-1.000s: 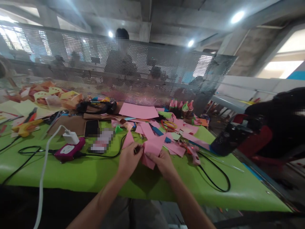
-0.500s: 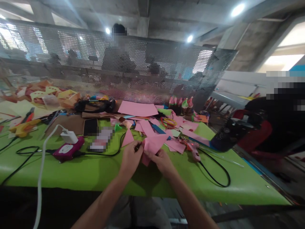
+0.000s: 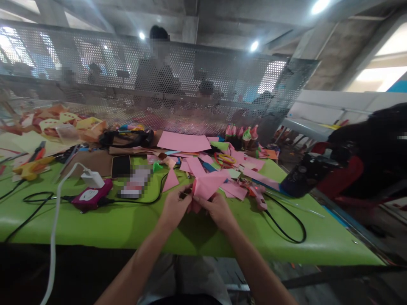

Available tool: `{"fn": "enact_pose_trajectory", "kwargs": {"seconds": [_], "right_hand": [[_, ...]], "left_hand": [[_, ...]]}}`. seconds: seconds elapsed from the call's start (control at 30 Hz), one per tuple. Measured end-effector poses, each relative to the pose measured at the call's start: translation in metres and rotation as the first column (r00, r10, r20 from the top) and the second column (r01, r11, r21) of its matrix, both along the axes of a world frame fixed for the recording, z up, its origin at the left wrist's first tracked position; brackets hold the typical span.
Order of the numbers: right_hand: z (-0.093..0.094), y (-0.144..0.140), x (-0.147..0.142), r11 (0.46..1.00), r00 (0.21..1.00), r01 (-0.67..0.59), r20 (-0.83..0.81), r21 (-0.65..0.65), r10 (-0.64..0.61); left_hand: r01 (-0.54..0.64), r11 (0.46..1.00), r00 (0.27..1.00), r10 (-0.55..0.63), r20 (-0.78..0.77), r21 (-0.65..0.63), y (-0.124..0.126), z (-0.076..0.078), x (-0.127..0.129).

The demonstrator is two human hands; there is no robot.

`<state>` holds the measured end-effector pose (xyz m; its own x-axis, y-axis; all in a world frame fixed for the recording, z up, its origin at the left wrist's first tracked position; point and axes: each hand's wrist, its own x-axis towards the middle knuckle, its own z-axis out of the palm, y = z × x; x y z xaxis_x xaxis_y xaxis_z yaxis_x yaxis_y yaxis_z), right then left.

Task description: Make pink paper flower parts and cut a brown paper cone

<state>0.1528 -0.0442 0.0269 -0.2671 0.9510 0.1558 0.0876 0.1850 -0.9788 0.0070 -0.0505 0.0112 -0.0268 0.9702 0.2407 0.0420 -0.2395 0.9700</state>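
Between my two hands, above the green tabletop (image 3: 133, 228), is a piece of pink paper (image 3: 208, 184) that is partly folded or curled. My left hand (image 3: 176, 205) pinches its left edge. The thumb and fingers of my right hand (image 3: 216, 208) press on its lower right part. The fingertips behind the paper are hidden. Just beyond my hands lie a pink paper triangle (image 3: 171, 181) and several pink scraps (image 3: 233, 189). A pink glue gun (image 3: 258, 197) with a black cord rests to the right of my right hand.
At left are a purple power strip (image 3: 92, 195) with a white charger (image 3: 93, 178), a phone (image 3: 135, 182) and a yellow glue gun (image 3: 33, 168). A dark bottle (image 3: 305, 173) stands at right. Behind the table runs a perforated metal screen (image 3: 190, 89), with people beyond it.
The pink paper has turned and tilted slightly in my hands, its far corner reaching further right. Both hands keep their grip; the view has shifted a little.
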Motion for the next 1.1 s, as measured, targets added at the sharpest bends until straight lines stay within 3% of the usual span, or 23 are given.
{"fn": "enact_pose_trajectory", "kwargs": {"seconds": [0.17,0.37,0.63,0.73,0.87,1.1], "right_hand": [[0.0046,-0.0024,-0.0032,0.996,0.997,0.042,-0.064,-0.075,-0.047],[0.0102,-0.0037,-0.0021,0.99,0.996,0.042,-0.077,-0.131,-0.053],[0.006,-0.0006,-0.0001,0.993,0.997,0.055,-0.051,-0.109,-0.06],[0.0035,0.0005,0.0013,0.994,0.998,0.04,-0.042,-0.101,-0.045],[0.0037,-0.0004,0.0009,0.993,0.997,0.078,0.007,-0.084,-0.078],[0.0061,-0.0014,-0.0018,0.996,0.998,0.067,0.002,-0.056,-0.067]], "left_hand": [[-0.019,1.0,0.999,0.019,0.04,0.008,0.0037,-0.0034,0.0002],[0.048,0.998,0.985,-0.039,0.169,-0.044,0.0024,-0.0008,-0.0023],[0.12,0.99,0.948,-0.093,0.305,-0.072,0.0024,-0.0011,-0.0025],[0.098,0.993,0.968,-0.081,0.238,-0.06,0.0028,-0.002,-0.0038],[-0.009,1.0,1.0,0.009,0.023,0.01,0.0027,-0.0029,-0.0053],[-0.107,0.99,0.976,0.122,-0.182,0.089,0.0001,0.0,-0.0046]]}}
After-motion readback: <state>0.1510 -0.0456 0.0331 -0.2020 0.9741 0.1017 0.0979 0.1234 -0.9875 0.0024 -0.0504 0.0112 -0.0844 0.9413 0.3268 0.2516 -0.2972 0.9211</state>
